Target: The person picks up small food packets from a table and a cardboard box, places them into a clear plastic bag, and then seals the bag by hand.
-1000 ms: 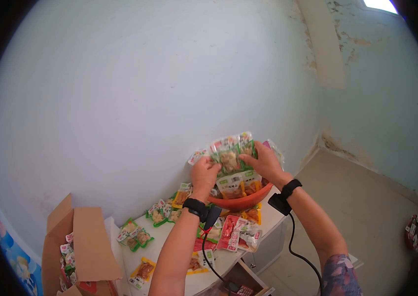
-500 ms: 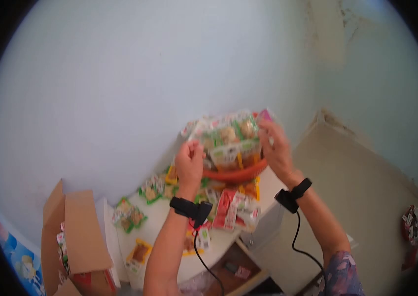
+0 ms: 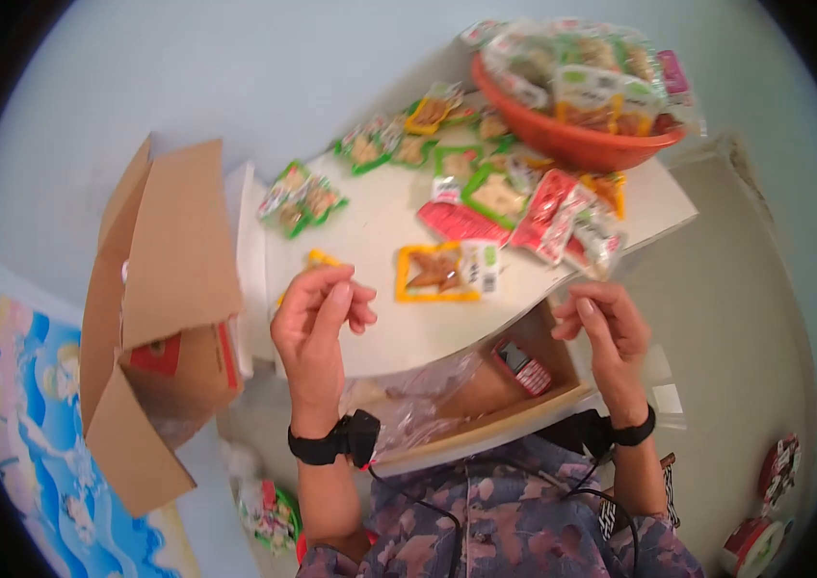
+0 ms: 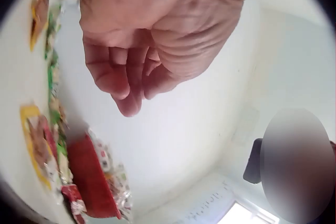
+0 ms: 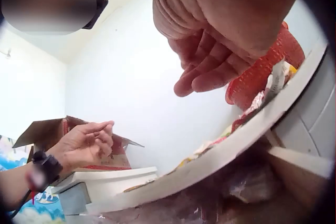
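Observation:
Both hands hang in the air over the front of the white table (image 3: 370, 337), holding nothing, fingers loosely bent. My left hand (image 3: 312, 332) overlaps a yellow-edged snack packet (image 3: 322, 258) in the head view. Close by lies another yellow-edged packet (image 3: 437, 273) with brown food showing through. Beside the table's front edge is my right hand (image 3: 613, 337), near red-and-white packets (image 3: 548, 217). An orange-red plastic basket (image 3: 577, 144) at the back right is heaped with packets (image 3: 611, 67). In the left wrist view the left hand's fingertips (image 4: 127, 106) touch no packet.
Green-edged packets (image 3: 301, 197) lie along the wall side of the table. An open cardboard box (image 3: 177, 241) with raised flaps stands at the left. Below the table edge a drawer (image 3: 563, 385) is pulled out, with clear plastic and a red-and-black phone-like item (image 3: 524, 368) inside.
Both hands have let go of the packets heaped on the basket and come back toward the body. The view has tilted down, showing the drawer and the person's patterned clothing.

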Demonstrator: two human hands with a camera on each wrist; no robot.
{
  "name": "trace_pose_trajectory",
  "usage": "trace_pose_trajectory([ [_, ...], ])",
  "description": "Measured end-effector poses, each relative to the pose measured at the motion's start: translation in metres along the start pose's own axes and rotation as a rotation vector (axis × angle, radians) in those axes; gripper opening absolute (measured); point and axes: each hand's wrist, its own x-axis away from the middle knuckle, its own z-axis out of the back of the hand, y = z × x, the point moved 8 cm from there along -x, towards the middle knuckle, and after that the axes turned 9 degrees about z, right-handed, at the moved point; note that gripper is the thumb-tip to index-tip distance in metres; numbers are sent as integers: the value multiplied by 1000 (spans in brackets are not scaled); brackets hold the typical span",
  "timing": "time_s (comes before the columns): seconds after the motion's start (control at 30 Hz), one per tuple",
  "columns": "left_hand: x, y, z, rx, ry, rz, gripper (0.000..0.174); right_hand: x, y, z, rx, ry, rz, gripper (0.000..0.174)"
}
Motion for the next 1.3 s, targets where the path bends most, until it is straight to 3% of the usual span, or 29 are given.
trace_pose_trajectory([
  [0.2,108,-61,88,-150,120,293,15,58,41,-33,65,-323,-254,16],
  [0.3,132,-71,86,-564,14,184,18,76,60,-48,100,-409,-347,17],
  [0.4,135,-63,62,-1006,8,-97,24,78,67,-61,243,-520,-273,18],
  [0.53,135,-93,62,-1084,-33,-88,22,75,64,-71,513,-620,-50,21],
  [0.63,134,-98,70,-778,2,207,14,76,64,-70,541,-562,-53,19],
  [0.73,132,-63,68,-578,91,134,9,74,59,-69,499,-544,-99,17],
  [0.83,139,-56,72,-172,219,277,9,75,49,-71,242,-489,-197,16],
  [0.93,138,-45,68,-213,274,219,10,77,44,-75,-83,-418,-347,24],
  [1.03,134,-25,50,-446,273,-106,16,76,34,-81,-320,-569,-416,44],
  [1.13,132,-5,18,-640,192,-312,23,65,2,-93,-306,-602,-408,65],
  [1.17,131,3,5,-697,179,-446,27,62,-3,-101,-288,-705,-345,69],
  [1.27,130,-3,-16,-648,98,-515,25,61,-1,-115,-282,-635,-339,61],
  [1.3,129,-8,-23,-666,16,-535,29,58,1,-116,-218,-635,-433,44],
])
